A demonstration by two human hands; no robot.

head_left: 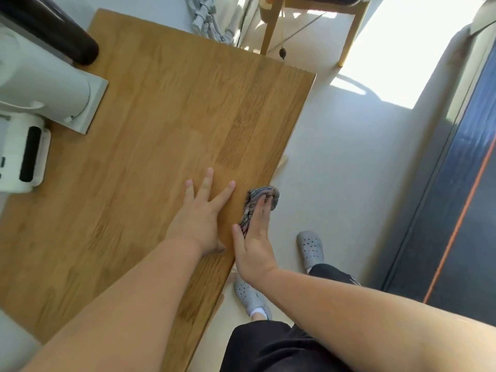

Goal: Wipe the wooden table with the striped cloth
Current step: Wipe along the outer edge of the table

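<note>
The striped cloth (261, 191) is bunched at the long edge of the wooden desk (166, 108), at about 4 o'clock in the view. The right grip (255, 237) lies flat on it with the fingers straight and close together, pressing it down and not pinching it. The left grip (200, 224) rests on the bare wood just beside it, at 9 o'clock from the cloth, with its fingers spread wide and holding nothing.

I think the wiping has only reached this edge, and most of the top is not yet done. To do the step well, it would help to open the cloth flatter under the palm, because part of it seems to hang past the edge. Long strokes toward 11 o'clock with an even press would cover more wood. The left grip should move out of the path.

The palm hides how much cloth is under it. The white appliance (24, 154) at 9 o'clock is cut off by the frame, and the forearms cover the near part of the desk. The picture is too soft to show dust or wet marks.
</note>
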